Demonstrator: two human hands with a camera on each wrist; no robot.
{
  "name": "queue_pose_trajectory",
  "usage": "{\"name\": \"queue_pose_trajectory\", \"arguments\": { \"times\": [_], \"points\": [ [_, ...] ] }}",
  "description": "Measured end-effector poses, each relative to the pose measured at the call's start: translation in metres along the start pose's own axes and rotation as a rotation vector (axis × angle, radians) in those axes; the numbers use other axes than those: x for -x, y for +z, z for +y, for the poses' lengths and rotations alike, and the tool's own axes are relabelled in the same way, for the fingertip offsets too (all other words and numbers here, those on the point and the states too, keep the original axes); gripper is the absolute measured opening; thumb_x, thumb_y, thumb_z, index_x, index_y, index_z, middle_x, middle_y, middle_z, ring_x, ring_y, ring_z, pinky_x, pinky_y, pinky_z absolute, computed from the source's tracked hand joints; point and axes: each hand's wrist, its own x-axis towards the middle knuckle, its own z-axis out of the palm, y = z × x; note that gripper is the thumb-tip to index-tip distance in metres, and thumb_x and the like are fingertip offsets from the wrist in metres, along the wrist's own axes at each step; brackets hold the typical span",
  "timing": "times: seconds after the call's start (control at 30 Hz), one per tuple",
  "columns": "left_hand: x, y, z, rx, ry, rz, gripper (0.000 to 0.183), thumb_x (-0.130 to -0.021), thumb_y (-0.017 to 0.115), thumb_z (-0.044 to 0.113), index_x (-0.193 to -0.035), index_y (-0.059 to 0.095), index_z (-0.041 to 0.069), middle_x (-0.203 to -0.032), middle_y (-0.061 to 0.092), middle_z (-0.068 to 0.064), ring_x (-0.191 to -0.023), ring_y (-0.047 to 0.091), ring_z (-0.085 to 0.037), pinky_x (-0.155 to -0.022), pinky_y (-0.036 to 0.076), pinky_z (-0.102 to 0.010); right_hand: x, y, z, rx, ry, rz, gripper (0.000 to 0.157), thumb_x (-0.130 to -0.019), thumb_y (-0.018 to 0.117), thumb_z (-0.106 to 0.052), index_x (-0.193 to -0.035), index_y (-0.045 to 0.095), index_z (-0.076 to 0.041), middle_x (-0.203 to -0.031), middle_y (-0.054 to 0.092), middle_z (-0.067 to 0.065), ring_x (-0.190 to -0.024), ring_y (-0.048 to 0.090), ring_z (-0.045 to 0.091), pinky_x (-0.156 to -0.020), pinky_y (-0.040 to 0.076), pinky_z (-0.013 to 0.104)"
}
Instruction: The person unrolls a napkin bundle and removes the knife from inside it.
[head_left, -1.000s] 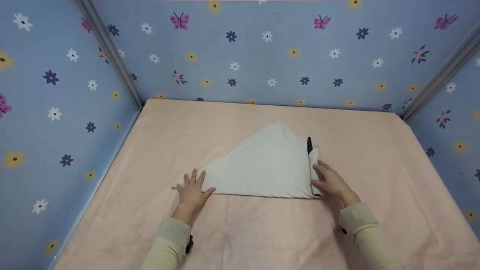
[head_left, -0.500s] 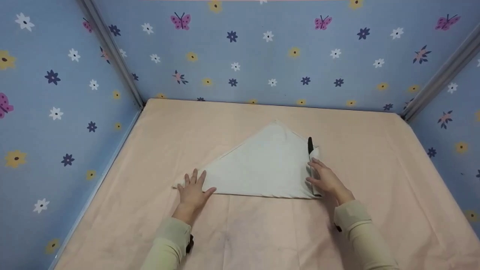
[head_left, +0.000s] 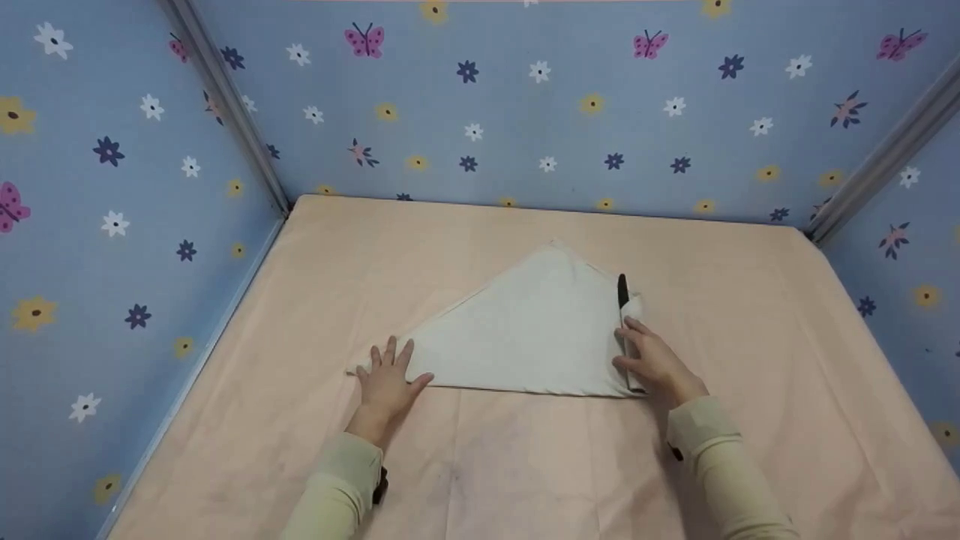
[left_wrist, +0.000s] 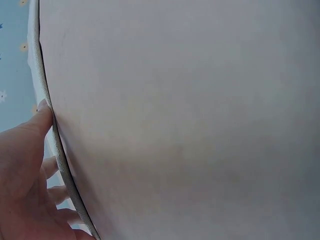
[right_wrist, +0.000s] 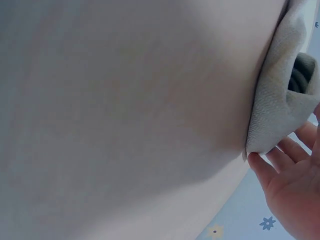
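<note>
A white cloth point(head_left: 517, 330) lies folded in a roughly triangular shape, its peak pointing away from me. Its right side is rolled around a slender black object point(head_left: 622, 291); only the rounded end sticks out at the far end, so its kind is hidden. Looking into the roll's near end, the right wrist view shows something dark inside point(right_wrist: 299, 80). My right hand point(head_left: 657, 365) curves over the roll point(head_left: 634, 306), thumb at its near part, fingertips reaching its left side. My left hand point(head_left: 386, 386) rests spread on the cloth's narrow left end, thumb along the near edge.
A peach-coloured sheet point(head_left: 525, 465) covers the table, with light creases toward the front. Blue panels point(head_left: 510, 97) printed with flowers and butterflies stand at the back, left and right. Grey posts point(head_left: 232, 112) mark the back corners.
My right hand has shifted slightly left, from the roll's right side to over it, its fingertips now at the roll's left edge. My left hand stays in place on the cloth.
</note>
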Motion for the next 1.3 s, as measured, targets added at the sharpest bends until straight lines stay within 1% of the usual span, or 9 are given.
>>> {"name": "queue_pose_trajectory", "arguments": {
  "times": [0.27,0.43,0.6,0.83,1.1,1.3],
  "points": [
    [-0.001,0.002,0.001,0.005,-0.008,-0.005,0.074,-0.084,0.047,0.054,-0.14,0.028,0.01,-0.144,0.015,-0.021,-0.127,0.009,-0.048,-0.09,0.011,-0.069,0.0,0.0,0.006,0.018,-0.012,-0.015,0.056,-0.082,0.064,-0.015,-0.128,0.04,0.008,-0.142,0.019,0.023,-0.127,0.02,0.041,-0.1,0.021,0.049],
    [-0.001,0.002,0.0,0.005,-0.006,-0.001,0.074,-0.084,0.047,0.054,-0.14,0.028,0.01,-0.144,0.015,-0.021,-0.127,0.01,-0.048,-0.09,0.011,-0.07,0.0,0.0,0.007,0.028,-0.025,-0.003,0.056,-0.081,0.065,-0.013,-0.127,0.042,0.009,-0.141,0.02,0.024,-0.127,0.021,0.041,-0.1,0.022,0.049],
    [-0.001,0.002,0.0,-0.003,-0.005,0.002,0.074,-0.084,0.047,0.054,-0.14,0.027,0.01,-0.144,0.015,-0.021,-0.127,0.01,-0.048,-0.09,0.012,-0.069,0.002,-0.001,0.008,0.023,0.018,-0.006,0.056,-0.082,0.064,-0.012,-0.128,0.04,0.007,-0.142,0.019,0.023,-0.127,0.02,0.039,-0.101,0.021,0.048],
    [0.0,0.002,-0.001,-0.003,0.005,-0.001,0.074,-0.084,0.046,0.054,-0.14,0.027,0.009,-0.144,0.016,-0.021,-0.126,0.011,-0.048,-0.09,0.012,-0.07,0.003,-0.002,0.012,0.05,-0.005,0.003,0.056,-0.082,0.064,-0.014,-0.127,0.04,0.01,-0.14,0.02,0.026,-0.126,0.022,0.041,-0.1,0.023,0.048],
    [-0.001,0.002,-0.001,-0.01,0.0,0.0,0.074,-0.085,0.045,0.056,-0.14,0.027,0.01,-0.144,0.016,-0.02,-0.127,0.01,-0.048,-0.09,0.012,-0.069,0.004,-0.005,0.012,0.038,0.03,0.003,0.055,-0.081,0.064,-0.013,-0.126,0.042,0.008,-0.14,0.02,0.026,-0.125,0.024,0.042,-0.1,0.023,0.048],
    [-0.002,0.002,-0.001,-0.017,-0.008,-0.01,0.074,-0.085,0.044,0.056,-0.141,0.026,0.011,-0.144,0.015,-0.02,-0.127,0.009,-0.047,-0.09,0.012,-0.069,0.005,-0.008,0.014,0.045,0.063,0.0,0.055,-0.081,0.064,-0.014,-0.127,0.041,0.007,-0.141,0.019,0.026,-0.125,0.022,0.044,-0.1,0.021,0.05]
  ]
}}
